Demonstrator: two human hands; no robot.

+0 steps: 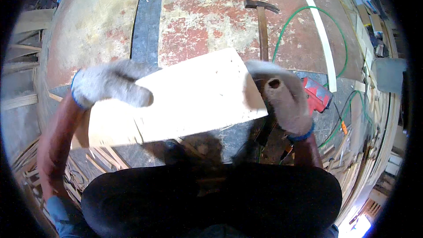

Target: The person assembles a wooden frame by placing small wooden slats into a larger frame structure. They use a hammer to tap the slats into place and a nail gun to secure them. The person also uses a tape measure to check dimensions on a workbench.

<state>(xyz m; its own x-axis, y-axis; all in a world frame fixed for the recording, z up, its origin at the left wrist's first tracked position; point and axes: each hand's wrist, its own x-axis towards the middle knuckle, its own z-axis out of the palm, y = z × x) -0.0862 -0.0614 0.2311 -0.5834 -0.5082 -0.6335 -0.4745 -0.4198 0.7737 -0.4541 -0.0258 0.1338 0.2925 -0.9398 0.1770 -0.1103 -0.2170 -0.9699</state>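
Observation:
A pale wooden piece (189,92), broad and box-like with a thick right end, is held tilted above my lap. Its bright face is washed out by the light, and a seam runs near its lower left part. My left hand (116,81), in a grey knit glove with a blue cuff, grips the upper left edge, thumb across the face and fingers behind. At the right end, my right hand (286,99) is curled against the wood, in a similar glove with a hole in it. Its fingertips are partly hidden.
Beyond the wood lies a claw hammer (263,31) on the worn red-and-white surface. A red power tool (315,94) rests right of my right hand. Near it runs a green hose (346,46) past a long white strip (324,39). Thin wood strips (103,158) litter both sides.

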